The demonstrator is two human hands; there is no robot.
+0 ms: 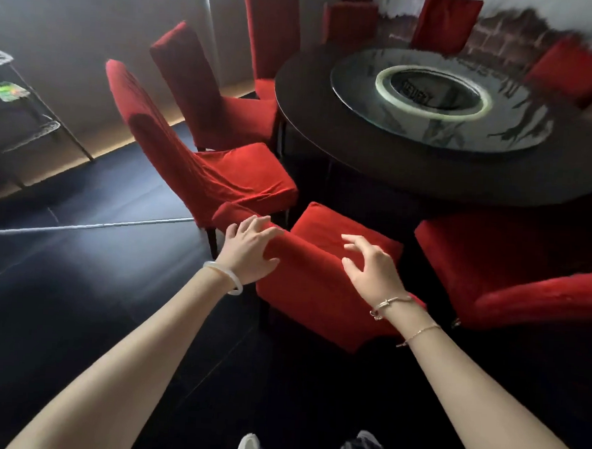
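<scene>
The left grip point(248, 252) clasps the top left corner of the near red chair point(313, 294), which faces the round desk point(305, 87). The right grip point(371, 266) hovers open just above the backrest. It is best closed on the right corner, so both grips guide the chair evenly and straight.

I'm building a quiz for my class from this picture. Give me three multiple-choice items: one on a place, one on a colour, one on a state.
1. Where is the left hand?
A. On the top of the chair back
B. On a door
C. On a shelf
2. What colour is the chair's cover?
A. Blue
B. Red
C. White
3. How is the right hand?
A. Gripping a cup
B. A tight fist
C. Fingers spread, holding nothing

Answers:
1 A: its fingers and thumb clasp the top edge.
2 B: the cloth is plainly red.
3 C: its fingers are apart and it holds nothing.
</scene>
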